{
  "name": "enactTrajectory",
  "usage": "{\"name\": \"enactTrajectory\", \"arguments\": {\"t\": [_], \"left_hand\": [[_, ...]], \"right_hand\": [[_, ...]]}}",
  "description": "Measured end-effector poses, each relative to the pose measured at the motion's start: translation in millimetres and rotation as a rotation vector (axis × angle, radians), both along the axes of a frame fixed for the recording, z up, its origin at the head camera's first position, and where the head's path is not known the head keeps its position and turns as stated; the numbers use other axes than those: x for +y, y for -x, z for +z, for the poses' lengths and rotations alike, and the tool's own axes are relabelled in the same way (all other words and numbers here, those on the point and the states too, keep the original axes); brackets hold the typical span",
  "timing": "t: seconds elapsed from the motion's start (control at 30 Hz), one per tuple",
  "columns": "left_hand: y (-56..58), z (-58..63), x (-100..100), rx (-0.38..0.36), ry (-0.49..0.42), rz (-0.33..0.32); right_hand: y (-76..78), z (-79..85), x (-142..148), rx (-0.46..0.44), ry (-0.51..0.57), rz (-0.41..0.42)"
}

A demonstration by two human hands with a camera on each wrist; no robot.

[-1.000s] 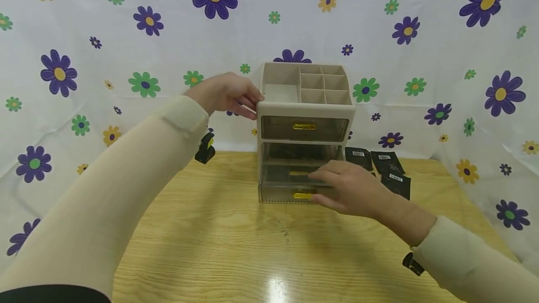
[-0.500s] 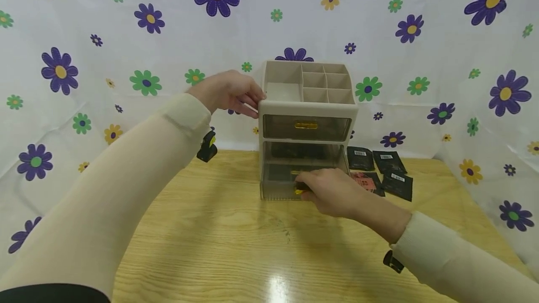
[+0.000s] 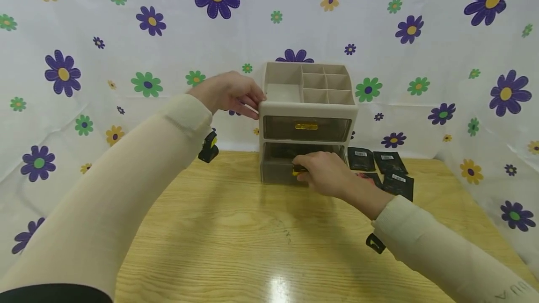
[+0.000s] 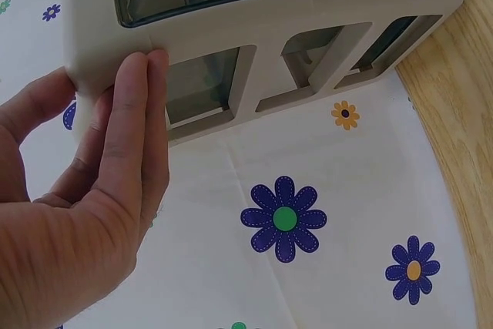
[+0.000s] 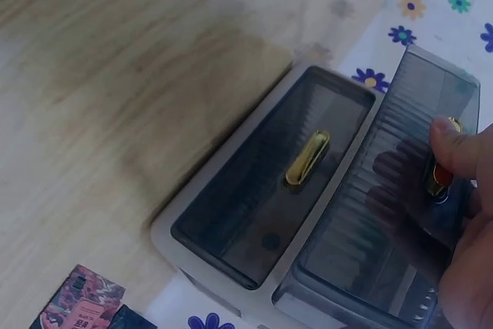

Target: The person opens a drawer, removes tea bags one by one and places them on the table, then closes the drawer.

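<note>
A cream drawer organizer (image 3: 310, 109) with smoky clear drawers and gold handles stands at the back of the table. My left hand (image 3: 233, 91) holds its upper left corner. In the left wrist view, the fingers (image 4: 127, 121) lie along the side and the thumb is at the top edge. My right hand (image 3: 326, 172) grips the gold handle of the middle drawer (image 3: 275, 171), which is partly pulled out. In the right wrist view, the thumb presses on that handle (image 5: 441, 179). The bottom drawer (image 5: 254, 198) is closed, as is the top drawer (image 3: 278, 128). Dark contents show inside the middle drawer.
Several flat black packets (image 3: 390, 162) lie on the wooden table (image 3: 219, 228) right of the organizer; one carries a reddish label (image 5: 81, 298). A flowered cloth (image 3: 164, 60) hangs behind. The organizer's top has divided compartments (image 3: 326, 82).
My right hand has closed on the middle drawer's handle and moved away from me with it, so the drawer sticks out less. My left hand stays at the organizer's corner.
</note>
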State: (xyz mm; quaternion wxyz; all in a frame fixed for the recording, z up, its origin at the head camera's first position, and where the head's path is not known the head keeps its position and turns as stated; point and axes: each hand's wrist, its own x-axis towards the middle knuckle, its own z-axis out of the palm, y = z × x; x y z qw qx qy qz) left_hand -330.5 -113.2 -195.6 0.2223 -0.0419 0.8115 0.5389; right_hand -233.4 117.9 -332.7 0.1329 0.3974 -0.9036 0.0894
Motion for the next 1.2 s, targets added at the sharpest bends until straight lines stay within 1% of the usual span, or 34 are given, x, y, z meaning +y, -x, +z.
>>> {"name": "enactTrajectory", "arguments": {"t": [0.07, 0.27, 0.33, 0.4, 0.43, 0.47, 0.5, 0.57, 0.63, 0.67, 0.7, 0.73, 0.8, 0.87, 0.97, 1.03, 1.07, 1.13, 1.2], "left_hand": [[0.7, -0.5, 0.3, 0.002, 0.001, -0.001], [1.1, -0.1, -0.2, 0.012, -0.004, 0.0], [1.2, -0.7, -0.8, 0.007, -0.012, 0.0], [1.2, -1.2, -1.3, 0.002, -0.02, -0.006], [1.2, -1.4, -1.5, 0.0, -0.025, -0.008], [1.1, -1.6, -1.6, -0.001, -0.026, -0.009], [1.0, -1.6, -1.7, -0.002, -0.027, -0.009], [0.7, -1.3, -2.2, -0.005, -0.027, -0.004], [0.6, -0.9, -2.3, -0.01, -0.029, -0.001], [0.6, -0.7, -2.2, -0.011, -0.028, -0.003], [0.5, -0.4, -2.0, -0.011, -0.03, -0.007], [0.5, -0.3, -1.5, -0.009, -0.03, -0.012], [0.3, 0.0, -0.6, -0.002, -0.03, -0.019], [0.2, 0.4, -0.3, 0.003, -0.029, -0.017], [-0.3, 0.7, -0.4, -0.007, -0.035, -0.016], [-0.2, 0.4, -0.7, -0.011, -0.037, -0.016], [-0.5, 0.2, -0.7, -0.011, -0.038, -0.016], [-0.7, -0.8, -0.9, -0.01, -0.04, -0.015], [-1.3, -2.4, -1.3, -0.006, -0.044, -0.015]], "right_hand": [[6.2, 1.7, -1.4, -0.024, -0.003, -0.018], [23.8, 6.0, -0.8, -0.079, -0.016, -0.024], [28.0, 5.9, 0.8, -0.107, -0.014, -0.052], [30.4, 4.1, 2.8, -0.093, -0.013, -0.097], [30.9, 2.7, 4.1, -0.059, -0.012, -0.114], [30.8, 0.9, 5.3, 0.0, -0.011, -0.117], [30.8, -1.7, 6.5, 0.084, -0.018, -0.106], [31.1, -8.0, 8.7, 0.3, -0.02, -0.063], [32.2, -14.3, 11.1, 0.518, 0.006, -0.021], [33.4, -17.1, 12.1, 0.608, 0.027, -0.007], [34.7, -19.1, 12.9, 0.675, 0.055, -0.005], [35.8, -20.9, 13.7, 0.718, 0.088, -0.015], [38.5, -22.8, 14.3, 0.761, 0.141, -0.055], [41.2, -23.6, 13.8, 0.776, 0.171, -0.11], [43.1, -24.0, 12.5, 0.776, 0.172, -0.184], [43.7, -24.4, 12.5, 0.782, 0.162, -0.216], [43.9, -24.0, 13.2, 0.785, 0.155, -0.22], [44.6, -21.6, 17.1, 0.777, 0.173, -0.191], [45.9, -15.8, 24.2, 0.786, 0.244, -0.14]]}}
